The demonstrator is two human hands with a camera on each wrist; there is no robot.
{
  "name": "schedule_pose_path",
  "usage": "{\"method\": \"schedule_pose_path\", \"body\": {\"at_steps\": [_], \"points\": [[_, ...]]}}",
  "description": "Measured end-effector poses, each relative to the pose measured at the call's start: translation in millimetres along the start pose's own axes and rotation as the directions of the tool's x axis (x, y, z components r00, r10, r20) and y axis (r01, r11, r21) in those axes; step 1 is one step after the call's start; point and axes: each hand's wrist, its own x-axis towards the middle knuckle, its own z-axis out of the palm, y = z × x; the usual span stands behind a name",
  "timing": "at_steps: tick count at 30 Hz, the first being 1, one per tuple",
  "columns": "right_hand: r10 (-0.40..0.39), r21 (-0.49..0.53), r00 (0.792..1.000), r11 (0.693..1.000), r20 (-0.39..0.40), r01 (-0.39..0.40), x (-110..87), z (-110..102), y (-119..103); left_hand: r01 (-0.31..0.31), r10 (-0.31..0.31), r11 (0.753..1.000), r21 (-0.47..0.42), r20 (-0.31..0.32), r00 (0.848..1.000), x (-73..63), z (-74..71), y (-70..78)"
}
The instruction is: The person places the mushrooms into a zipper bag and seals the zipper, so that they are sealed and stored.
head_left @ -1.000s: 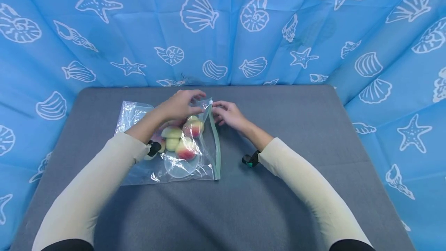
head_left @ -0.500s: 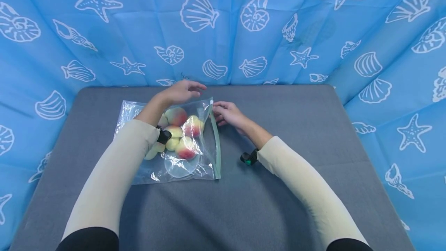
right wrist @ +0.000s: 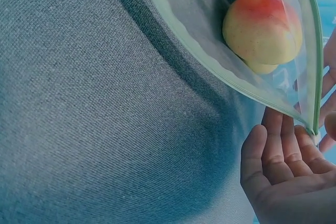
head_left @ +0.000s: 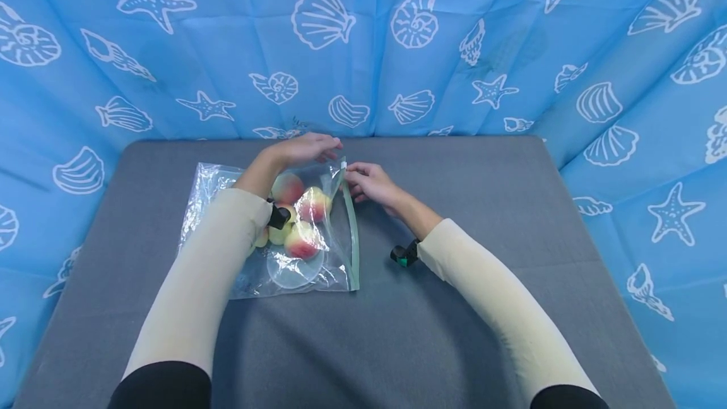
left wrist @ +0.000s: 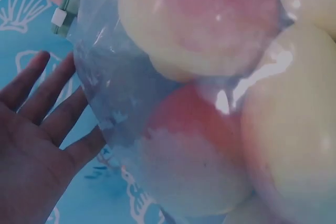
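Observation:
A clear slider zip bag point(head_left: 335, 264) lies on its side with several red-and-yellow peaches point(head_left: 303, 240) inside. Its mouth, edged by a pale green zip strip point(right wrist: 231, 85), gapes toward the right. With thumb and forefinger, my right hand point(head_left: 372, 187) pinches the far corner of that strip, beside the white slider point(left wrist: 59, 17); the other fingers are loosely bent. Fingers spread, my left hand point(head_left: 309, 149) reaches over the bag's far edge. In the left wrist view, its fingertips point(left wrist: 97, 140) come right up to the plastic, holding nothing.
A round clear dish point(head_left: 295, 270) shows through the near part of the bag. Grey cloth covers the table point(head_left: 397, 333). A blue shell-print curtain point(head_left: 363, 49) hangs close behind the table's far edge and along the sides.
My left hand has lifted off the peaches and shifted to the far side of the bag, uncovering more fruit. My right hand has stayed at the corner.

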Motion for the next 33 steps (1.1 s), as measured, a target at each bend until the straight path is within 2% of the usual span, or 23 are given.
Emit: {"method": "schedule_pose_path", "body": {"at_steps": [8,13,17,23,33], "points": [[-0.029,-0.03,0.999,0.999,-0.026,0.028,2.7,1,0,0.051,-0.051,0.999,-0.004,-0.012,0.999,2.2,2.3,2.0],[-0.064,-0.06,0.994,0.996,-0.083,0.059,4.3,0,2,-0.011,0.011,1.0,0.006,-0.038,0.999,5.8,5.9,-2.2],[-0.093,-0.089,0.992,0.992,-0.091,0.085,3.6,-1,1,-0.046,0.048,0.999,0.024,-0.064,0.997,8.3,8.4,-6.9],[-0.123,-0.124,0.989,0.986,-0.08,0.112,1.3,0,-2,-0.067,0.07,0.997,0.033,-0.093,0.993,8.8,11.3,-7.9],[-0.176,-0.172,0.981,0.972,-0.078,0.161,2.4,0,-1,-0.078,0.101,0.984,0.162,-0.139,0.985,7.2,15.8,-3.4]]}}
